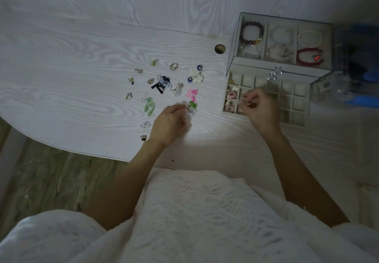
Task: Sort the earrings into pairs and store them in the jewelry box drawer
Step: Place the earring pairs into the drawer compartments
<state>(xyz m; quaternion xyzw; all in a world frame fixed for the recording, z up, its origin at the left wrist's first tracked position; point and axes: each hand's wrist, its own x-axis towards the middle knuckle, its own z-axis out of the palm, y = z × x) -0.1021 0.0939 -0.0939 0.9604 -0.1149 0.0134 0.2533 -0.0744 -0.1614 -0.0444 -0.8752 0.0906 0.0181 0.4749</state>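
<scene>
Left hand (pixel 170 124) pinches green bead earring (pixel 192 105); at three o'clock, right hand (pixel 259 108) pinches something small over pale gridded drawer (pixel 295 106).

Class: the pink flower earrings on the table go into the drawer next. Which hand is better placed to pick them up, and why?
Probably the left hand: it rests on the white wooden table just below the pink flower earrings. The right hand is over the grey divided drawer, apparently pinching something small.
</scene>
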